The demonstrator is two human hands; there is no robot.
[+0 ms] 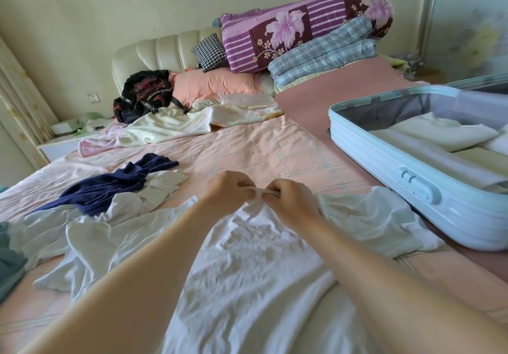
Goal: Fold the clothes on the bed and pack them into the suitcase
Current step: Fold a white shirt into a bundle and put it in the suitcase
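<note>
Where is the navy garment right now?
Head view, left side of the bed: the navy garment lies crumpled on white clothes, left of the left hand.

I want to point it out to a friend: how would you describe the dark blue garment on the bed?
Find the bed's pink checked sheet. On its left half lies a crumpled heap of clothes, and the dark blue garment sprawls across it. It is the only navy piece; the clothes touching it are white.
</note>
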